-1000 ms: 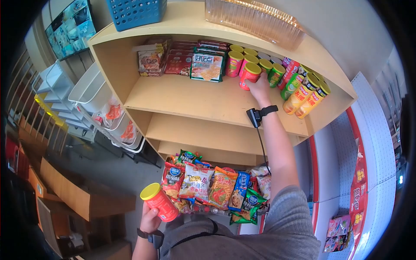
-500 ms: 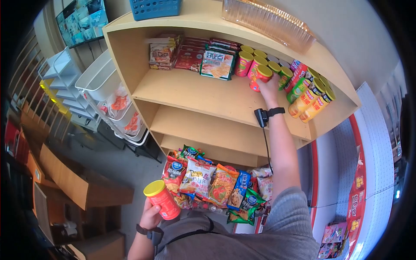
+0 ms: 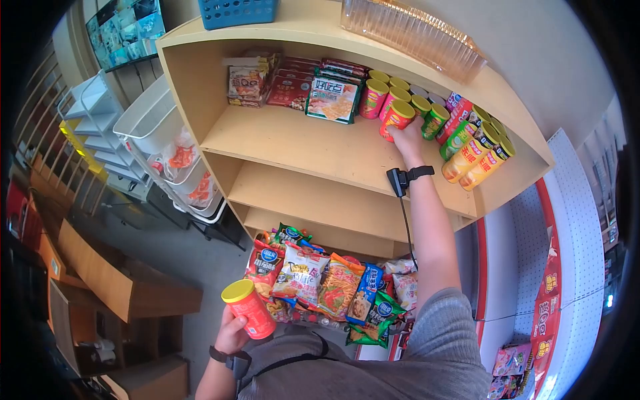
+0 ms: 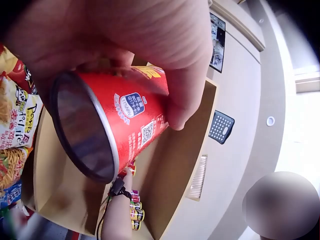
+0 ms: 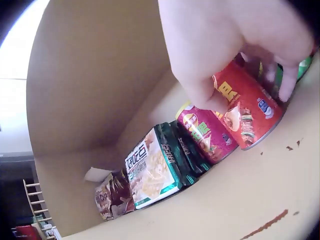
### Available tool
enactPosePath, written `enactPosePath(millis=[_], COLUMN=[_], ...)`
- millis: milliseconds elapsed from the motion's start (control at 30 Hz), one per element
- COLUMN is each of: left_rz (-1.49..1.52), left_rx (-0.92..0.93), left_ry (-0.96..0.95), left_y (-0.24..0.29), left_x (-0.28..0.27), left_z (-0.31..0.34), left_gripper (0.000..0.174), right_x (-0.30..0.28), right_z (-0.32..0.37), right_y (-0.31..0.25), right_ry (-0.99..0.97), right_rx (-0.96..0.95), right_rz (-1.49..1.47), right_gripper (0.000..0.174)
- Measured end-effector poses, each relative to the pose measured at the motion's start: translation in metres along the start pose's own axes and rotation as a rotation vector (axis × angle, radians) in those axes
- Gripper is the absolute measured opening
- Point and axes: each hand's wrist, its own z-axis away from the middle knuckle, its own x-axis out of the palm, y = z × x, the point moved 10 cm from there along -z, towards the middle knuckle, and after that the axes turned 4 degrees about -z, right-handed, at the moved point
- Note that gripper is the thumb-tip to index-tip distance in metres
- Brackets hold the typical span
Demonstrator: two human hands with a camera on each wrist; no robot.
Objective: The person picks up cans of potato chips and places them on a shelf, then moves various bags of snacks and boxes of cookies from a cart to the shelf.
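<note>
My left hand (image 3: 231, 331) grips a red snack canister (image 3: 249, 311) with a yellow lid, low in front of my body. In the left wrist view the dark, silver-rimmed base of that canister (image 4: 137, 112) faces the camera, thumb and fingers around its side. My right hand (image 3: 407, 141) reaches onto the upper shelf and holds another red canister (image 3: 397, 120) there. The right wrist view shows the thumb on one side of this red canister (image 5: 250, 110) and fingers on the other, its base close over the shelf. A pink canister (image 5: 207, 134) stands beside it.
Green canisters (image 3: 435, 121) and orange-yellow tubes (image 3: 485, 168) stand to the right on the wooden shelf (image 3: 300, 143); biscuit packs (image 3: 331, 99) line its left. Snack bags (image 3: 300, 275) are heaped before my body. A blue basket (image 3: 238, 13) and clear tray (image 3: 413, 33) sit on top.
The head view has shifted a little, moving the shelf rightward in the picture. My right hand and its red canister have moved only slightly left. The left hand still holds its canister.
</note>
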Motion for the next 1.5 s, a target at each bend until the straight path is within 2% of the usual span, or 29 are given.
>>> enactPosePath(millis=[100,167,267,367,667,800,867,967,1000,1067,1100,1133,1167,1233,1300,1367,1433,1500], left_rz=[-0.003,-0.012,-0.019,-0.033,0.002,0.004,0.007,0.012,0.011,0.007,-0.016,-0.036,-0.039,-0.318,-0.399,-0.473,-0.600,-0.953], left_rx=[-0.007,-0.008,0.000,-0.015,-0.028,-0.038,-0.041,-0.052,-0.079,-0.108,-0.120,-0.129,-0.134,0.088,0.233,0.318,0.485,0.679], left_ry=[0.011,0.022,0.001,0.003,-0.025,-0.052,-0.066,-0.050,-0.075,-0.110,-0.103,-0.095,-0.103,-0.140,-0.175,-0.184,-0.164,-0.114], left_y=[-0.001,-0.001,-0.001,-0.003,-0.010,-0.014,-0.016,-0.015,-0.019,-0.020,-0.017,-0.016,-0.015,0.009,0.031,0.038,0.041,0.048], left_x=[0.002,0.003,0.007,0.008,0.010,0.011,0.016,0.022,0.023,0.032,0.043,0.054,0.066,0.099,0.145,0.179,0.203,0.235], left_z=[-0.001,-0.003,-0.006,-0.006,-0.008,-0.010,-0.010,-0.011,-0.013,-0.018,-0.023,-0.032,-0.045,-0.075,-0.095,-0.108,-0.110,-0.104], left_gripper=[0.080,0.080,0.081,0.082,0.079,0.078,0.078,0.078,0.078,0.079,0.080,0.081,0.081,0.085,0.090,0.089,0.089,0.089], right_x=[0.008,0.012,0.005,0.006,0.007,0.007,0.007,0.001,-0.006,-0.042,-0.048,-0.045,-0.040,-0.027,-0.029,-0.036,-0.049,-0.062], right_z=[-0.006,-0.007,-0.002,-0.004,-0.001,-0.002,0.000,0.016,0.027,0.065,0.097,0.133,0.171,0.248,0.288,0.299,0.293,0.285], right_y=[0.016,0.008,-0.009,-0.003,-0.018,0.010,0.023,0.016,0.009,-0.061,-0.108,-0.134,-0.166,-0.211,-0.239,-0.240,-0.240,-0.236], right_ry=[-0.025,0.002,-0.054,-0.039,-0.107,-0.090,-0.104,-0.180,-0.174,0.054,-0.070,-0.233,-0.452,-0.765,-0.916,-0.847,-0.783,-0.740], right_rx=[0.064,-0.055,0.001,-0.034,-0.099,-0.024,0.071,0.075,0.076,-0.265,-0.197,-0.142,-0.100,-0.071,-0.093,-0.123,-0.159,-0.133], right_rz=[-0.060,-0.061,0.072,0.040,-0.007,0.009,-0.100,-0.110,-0.107,0.216,-0.084,-0.366,-0.414,-0.570,-0.537,-0.519,-0.502,-0.493], right_gripper=[0.099,0.094,0.089,0.082,0.081,0.081,0.081,0.078,0.078,0.061,0.048,0.044,0.049,0.062,0.078,0.084,0.089,0.088])
